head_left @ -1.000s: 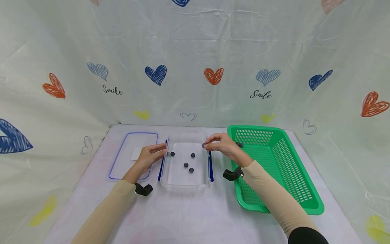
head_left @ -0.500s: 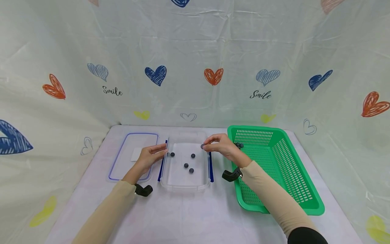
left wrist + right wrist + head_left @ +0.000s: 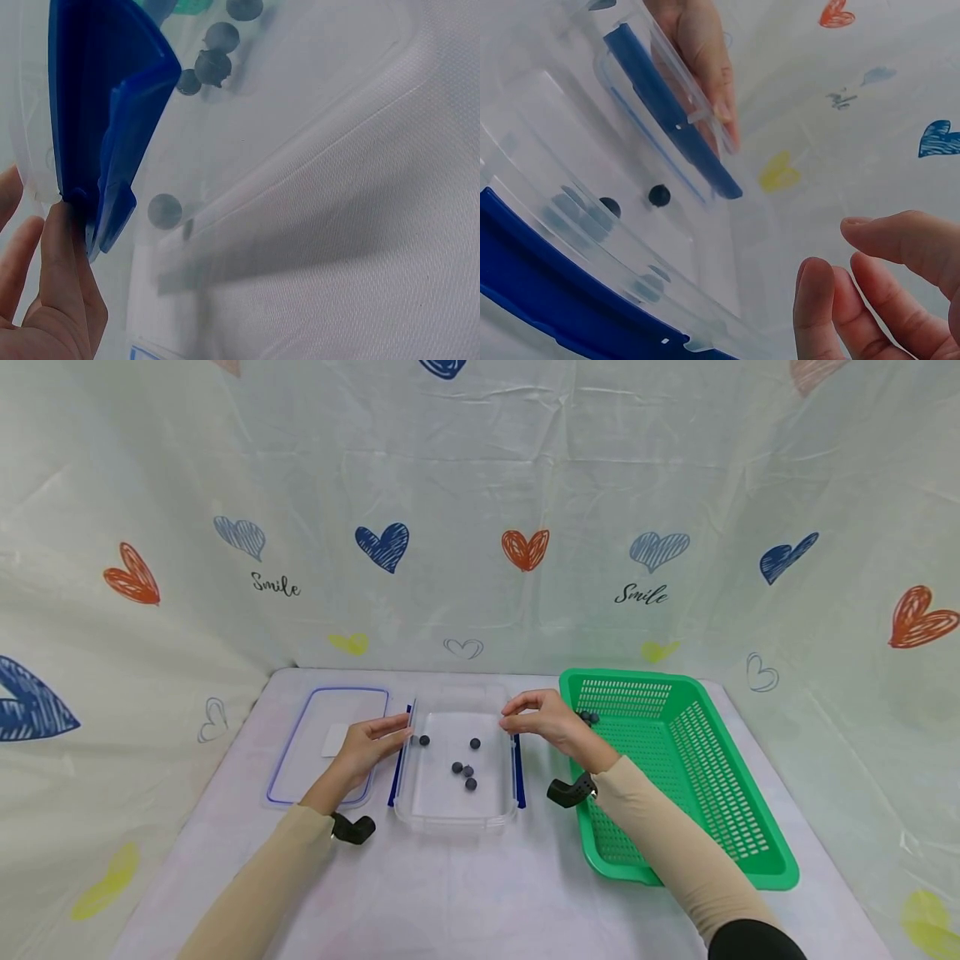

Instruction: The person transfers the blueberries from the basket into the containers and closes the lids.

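A clear plastic food container [image 3: 456, 817] with blue side clips stands open on the table, with several dark round blueberries [image 3: 476, 743] loose on its floor. At its left wall, my left hand [image 3: 363, 747] touches the rim, its fingers extended. The left wrist view shows those fingers [image 3: 60, 255] against the blue clip [image 3: 142, 90]. Above the right rim hovers my right hand [image 3: 546, 720]. In the right wrist view its thumb and fingers [image 3: 814, 300] are spread apart and hold nothing.
Right of the container sits a green perforated basket [image 3: 678, 760], with a few more blueberries [image 3: 593, 718] in its far left corner; my right forearm passes over it. A clear lid [image 3: 307, 777] with a blue seal lies to the left. Behind hangs a heart-printed curtain [image 3: 450, 485].
The blueberry pinched in my right hand has been let go and now lies among the others in the container. My left hand has stayed at the rim.
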### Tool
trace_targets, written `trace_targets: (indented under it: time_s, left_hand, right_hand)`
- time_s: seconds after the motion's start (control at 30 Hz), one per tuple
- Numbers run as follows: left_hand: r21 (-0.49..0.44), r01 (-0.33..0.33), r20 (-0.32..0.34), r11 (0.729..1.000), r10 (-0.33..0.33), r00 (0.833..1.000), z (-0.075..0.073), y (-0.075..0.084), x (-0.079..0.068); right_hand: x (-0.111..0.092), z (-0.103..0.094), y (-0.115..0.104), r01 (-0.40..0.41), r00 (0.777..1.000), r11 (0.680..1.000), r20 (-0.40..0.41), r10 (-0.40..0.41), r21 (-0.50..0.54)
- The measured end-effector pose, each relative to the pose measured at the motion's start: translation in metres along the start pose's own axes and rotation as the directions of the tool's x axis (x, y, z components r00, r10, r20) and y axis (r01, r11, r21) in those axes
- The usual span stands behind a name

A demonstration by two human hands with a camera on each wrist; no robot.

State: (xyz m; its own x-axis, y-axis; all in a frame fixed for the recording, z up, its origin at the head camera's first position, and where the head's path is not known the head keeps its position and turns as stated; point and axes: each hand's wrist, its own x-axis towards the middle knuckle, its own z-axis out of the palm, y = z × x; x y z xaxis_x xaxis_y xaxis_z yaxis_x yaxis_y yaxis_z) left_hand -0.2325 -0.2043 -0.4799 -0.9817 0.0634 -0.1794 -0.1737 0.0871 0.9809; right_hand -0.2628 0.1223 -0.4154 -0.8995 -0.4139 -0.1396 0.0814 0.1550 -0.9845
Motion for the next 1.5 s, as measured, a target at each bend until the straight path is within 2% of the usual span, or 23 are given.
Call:
trace_targets:
  time_s: [0.27, 0.53, 1.07, 1.5]
  left_hand:
    - [-0.005, -0.002, 0.001, 1.0, 0.002, 1.0, 0.0, 0.0, 0.0]
    - [-0.007, 0.007, -0.008, 1.0, -0.007, 1.0, 0.0, 0.0, 0.0]
    - [-0.002, -0.005, -0.005, 1.0, 0.005, 1.0, -0.001, -0.003, 0.004]
    - [-0.001, 0.005, -0.011, 1.0, -0.005, 1.0, 0.0, -0.003, 0.004]
  right_hand:
    - [0.0, -0.002, -0.001, -0.019, 0.999, 1.0, -0.042, 0.018, -0.021]
    - [-0.001, -0.008, -0.002, -0.018, 0.999, 1.0, -0.051, 0.018, 0.003]
    - [-0.009, -0.034, -0.004, 0.039, 0.996, 0.992, -0.09, -0.029, 0.119]
    - [-0.019, -0.058, -0.003, 0.034, 0.99, 0.993, -0.138, -0.018, 0.114]
